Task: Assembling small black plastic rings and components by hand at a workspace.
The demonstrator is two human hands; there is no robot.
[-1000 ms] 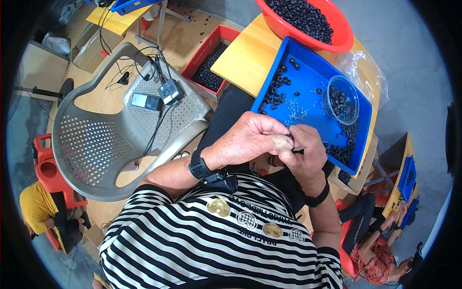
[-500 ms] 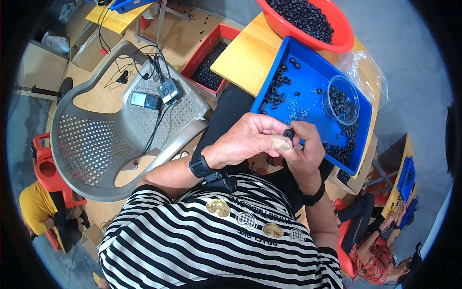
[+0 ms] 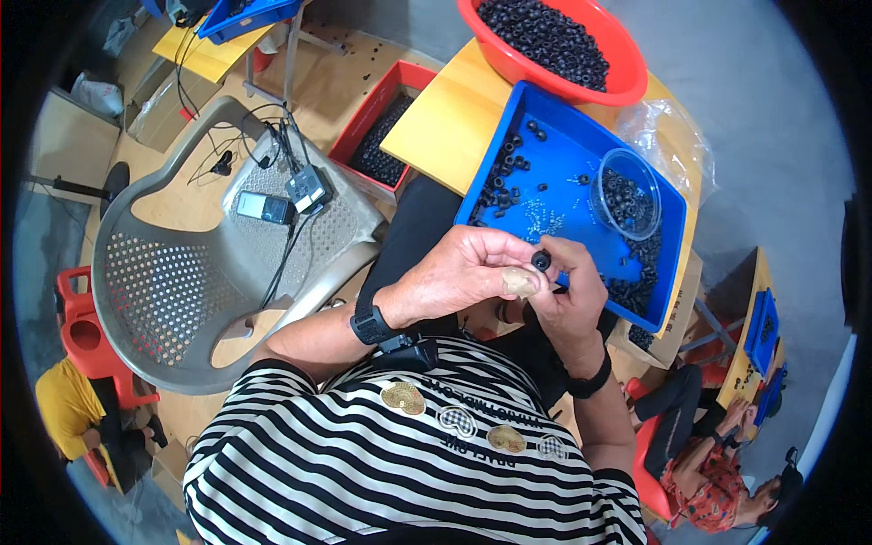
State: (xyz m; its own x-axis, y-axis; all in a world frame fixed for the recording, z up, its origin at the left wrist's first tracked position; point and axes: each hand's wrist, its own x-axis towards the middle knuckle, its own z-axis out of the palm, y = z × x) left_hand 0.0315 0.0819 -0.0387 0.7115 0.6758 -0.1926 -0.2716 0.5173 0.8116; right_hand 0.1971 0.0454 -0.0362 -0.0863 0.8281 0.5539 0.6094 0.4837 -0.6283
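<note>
In front of my chest, above the near edge of the blue tray [image 3: 572,136], my two hands meet at their fingertips. A small black cylindrical part [image 3: 541,260] with a hollow end is pinched there. My left hand [image 3: 459,277] holds it from the left, its thumb wrapped in beige tape [image 3: 520,282]. From the other side, the curled fingers of my right hand [image 3: 572,295] close on the same part. The right palm's inside is hidden. More black parts lie along the tray's sides, with tiny clear pieces [image 3: 545,221] near its middle. A clear round tub [image 3: 627,193] of black parts stands inside.
A red basin [image 3: 627,68] heaped with black parts stands on the yellow table [image 3: 445,118], beside a crumpled plastic bag [image 3: 668,136]. To the left are a red-lined box [image 3: 363,127] of black parts and a grey chair [image 3: 173,282] bearing devices and cables. Other people sit at both sides.
The surroundings have shifted slightly left in the picture with my head's movement. Both hands stay together on the black part, whose end now faces more upward into view.
</note>
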